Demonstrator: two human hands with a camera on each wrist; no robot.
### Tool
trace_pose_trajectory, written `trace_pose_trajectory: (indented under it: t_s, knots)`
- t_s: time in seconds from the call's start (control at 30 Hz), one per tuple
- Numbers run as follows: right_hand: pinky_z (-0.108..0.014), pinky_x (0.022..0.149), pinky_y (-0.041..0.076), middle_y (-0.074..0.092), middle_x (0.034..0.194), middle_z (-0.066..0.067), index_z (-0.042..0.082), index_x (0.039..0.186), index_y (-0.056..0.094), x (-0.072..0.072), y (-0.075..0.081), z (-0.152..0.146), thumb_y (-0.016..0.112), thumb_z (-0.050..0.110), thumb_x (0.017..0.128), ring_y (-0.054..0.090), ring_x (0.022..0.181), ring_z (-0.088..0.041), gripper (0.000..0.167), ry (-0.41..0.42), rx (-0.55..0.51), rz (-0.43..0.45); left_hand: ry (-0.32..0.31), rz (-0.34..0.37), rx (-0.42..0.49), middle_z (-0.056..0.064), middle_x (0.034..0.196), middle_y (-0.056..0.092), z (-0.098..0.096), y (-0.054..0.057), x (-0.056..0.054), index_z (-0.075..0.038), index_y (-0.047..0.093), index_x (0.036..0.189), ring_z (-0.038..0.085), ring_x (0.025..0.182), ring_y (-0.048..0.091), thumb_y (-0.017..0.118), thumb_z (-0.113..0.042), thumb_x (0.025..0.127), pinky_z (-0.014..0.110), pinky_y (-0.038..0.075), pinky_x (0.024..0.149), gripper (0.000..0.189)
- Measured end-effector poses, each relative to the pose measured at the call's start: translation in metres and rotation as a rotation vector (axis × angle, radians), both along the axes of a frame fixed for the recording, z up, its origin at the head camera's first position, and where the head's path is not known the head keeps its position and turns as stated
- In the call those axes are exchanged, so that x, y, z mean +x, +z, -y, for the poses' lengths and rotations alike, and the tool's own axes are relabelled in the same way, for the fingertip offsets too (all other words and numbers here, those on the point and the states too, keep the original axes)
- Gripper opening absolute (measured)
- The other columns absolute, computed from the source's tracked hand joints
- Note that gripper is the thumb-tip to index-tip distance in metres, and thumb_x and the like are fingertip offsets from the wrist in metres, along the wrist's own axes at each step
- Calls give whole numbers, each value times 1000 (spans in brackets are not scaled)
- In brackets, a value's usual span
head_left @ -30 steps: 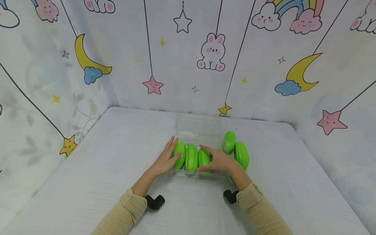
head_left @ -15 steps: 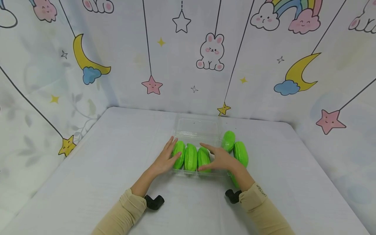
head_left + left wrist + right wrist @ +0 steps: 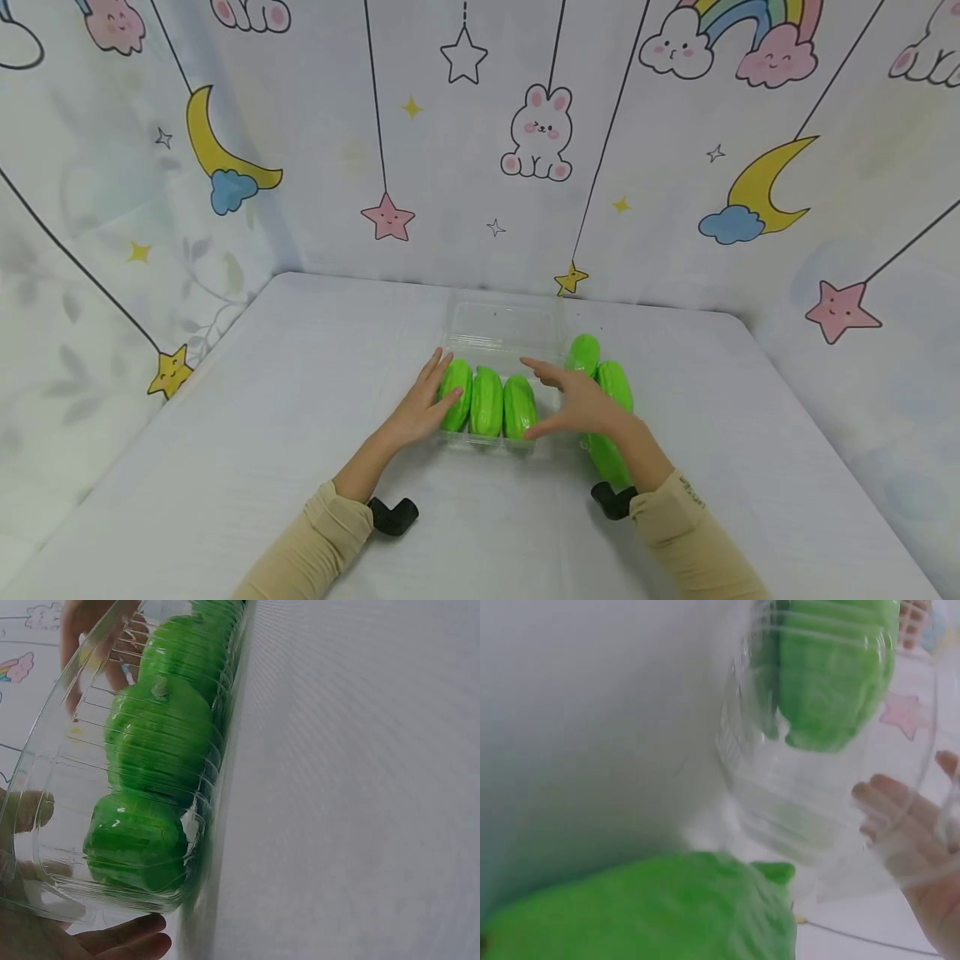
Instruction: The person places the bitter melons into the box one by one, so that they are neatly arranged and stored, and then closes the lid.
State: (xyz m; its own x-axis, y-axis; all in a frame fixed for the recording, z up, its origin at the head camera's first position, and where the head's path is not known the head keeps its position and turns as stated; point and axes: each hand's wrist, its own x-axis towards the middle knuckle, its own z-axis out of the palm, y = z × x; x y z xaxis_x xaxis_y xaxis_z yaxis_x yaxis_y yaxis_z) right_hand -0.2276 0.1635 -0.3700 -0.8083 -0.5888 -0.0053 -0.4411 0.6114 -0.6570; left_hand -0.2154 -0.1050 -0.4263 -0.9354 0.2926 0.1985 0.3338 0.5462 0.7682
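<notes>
A clear plastic box (image 3: pixel 555 442), lid raised at the back, holds three long green cucumber-like vegetables (image 3: pixel 487 402) side by side. Against the box's left end lies my left hand (image 3: pixel 415 410). Its fingers are straight along the outside, and the thumb reaches over the leftmost vegetable (image 3: pixel 456 398). In the left wrist view its fingertips (image 3: pixel 135 937) show below the box's corner. My right hand (image 3: pixel 585 406) is over the right part of the box, fingers and thumb spread with nothing between them. The rightmost boxed vegetable (image 3: pixel 521 407) lies just left of it.
Three more green vegetables lie right of the box: one at the back (image 3: pixel 583 353), one beside it (image 3: pixel 616 385), and one nearer the front (image 3: pixel 609 461), partly behind my right forearm. A white cloth (image 3: pixel 247 442) covers the table. Patterned fabric (image 3: pixel 465 167) hangs behind.
My right hand has let go of the rightmost boxed vegetable and drawn back to the right, uncovering it. The left hand stays at the box's left end.
</notes>
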Motion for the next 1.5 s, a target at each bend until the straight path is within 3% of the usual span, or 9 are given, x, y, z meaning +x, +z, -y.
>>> trace_pose_trajectory:
  t_s: [0.37, 0.63, 0.93, 1.23, 1.5]
  knots:
    - [-53, 97, 35, 33, 145, -6, 24, 144, 29, 5, 10, -15, 84, 45, 56, 39, 126, -33, 106, -3, -9, -15, -3, -2, 2, 17, 151, 3, 0, 0, 0, -3, 16, 146, 36, 136, 9, 45, -28, 97, 56, 17, 104, 63]
    - [-52, 96, 35, 32, 145, -8, 20, 144, 30, 7, 8, -27, 83, 47, 56, 39, 126, -32, 106, -2, -38, -54, -5, 17, -7, 14, 152, 3, 2, 0, 0, -6, 15, 147, 33, 137, 8, 45, -28, 97, 54, 17, 105, 62]
    - [-53, 96, 36, 36, 143, -10, 19, 144, 29, 13, 11, -43, 83, 47, 55, 41, 124, -32, 108, -46, -9, -113, -2, 23, -3, 14, 152, 3, 1, 0, 0, -7, 15, 147, 34, 137, 8, 45, -29, 97, 55, 17, 105, 62]
    - [-54, 98, 32, 35, 143, -13, 20, 144, 30, 18, 8, -65, 84, 45, 56, 37, 127, -32, 107, -98, -21, -112, -8, 19, -8, 13, 152, 3, 1, 0, 0, -6, 15, 147, 33, 137, 8, 44, -29, 97, 55, 16, 105, 62]
    - [-55, 98, 31, 34, 143, -14, 11, 143, 31, 22, 9, -78, 85, 42, 57, 38, 126, -34, 106, -111, -24, -121, -6, 23, -9, 13, 152, 3, 1, 0, 0, -7, 15, 147, 33, 137, 8, 44, -29, 97, 55, 16, 105, 62]
